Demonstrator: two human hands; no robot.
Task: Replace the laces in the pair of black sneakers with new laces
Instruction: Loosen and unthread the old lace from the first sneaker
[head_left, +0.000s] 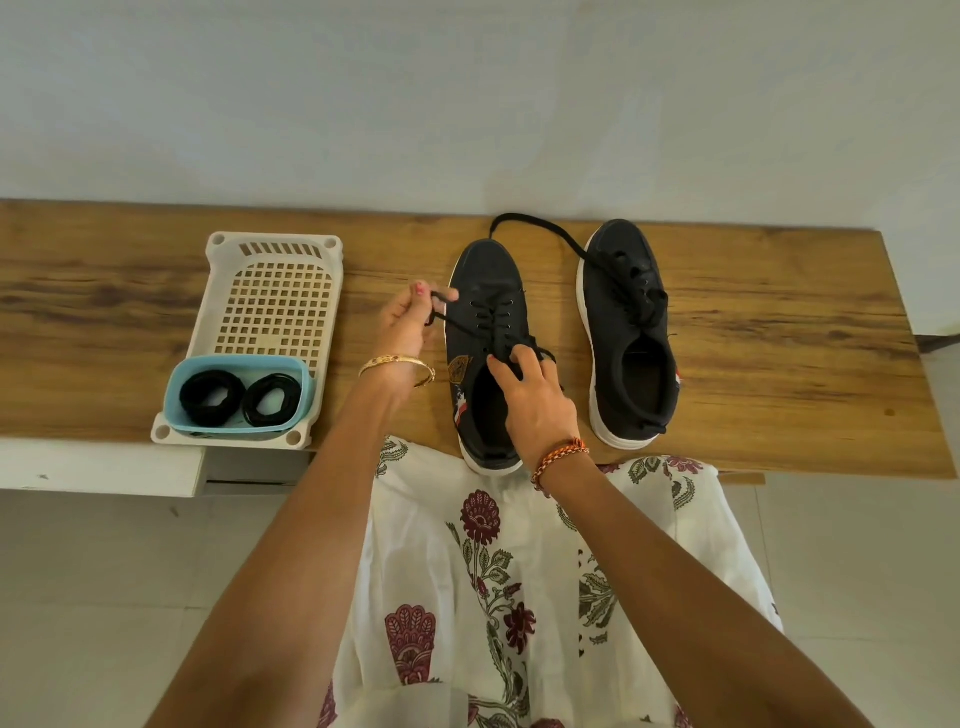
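Two black sneakers on a wooden bench (779, 332), toes toward 12 o'clock. Left sneaker (485, 291) sits at centre, its heel at the near edge; right sneaker (631, 332) lies just beside it at 3 o'clock, not touching.

Left hand (402, 325), at 9 o'clock of the left sneaker, has thumb and fingers closed in a pinch on the free end of the old lace (467, 328), which runs from there across to the eyelets. Right hand (535, 395) is over the shoe's tongue and opening, fingertips curled into the crossed lace near the top eyelets; they appear to pinch it (the exact hold is hidden by the fingers).

The right sneaker is partly unlaced: a long lace tail (540, 228) loops out past the toe toward 12 o'clock.

At 9 o'clock on the bench, a white perforated basket (275, 301); at its near end sits a small blue tub (179, 382) holding two coiled black laces (239, 397), apparently the new ones.

Handling, as judged: lace is soft, limp, light, with no stiffness except at the tip, so it is best held close to the end and drawn in line with the eyelet. The canvas shoe looks light and will slide when pulled, so it wants a steadying hand at the collar.
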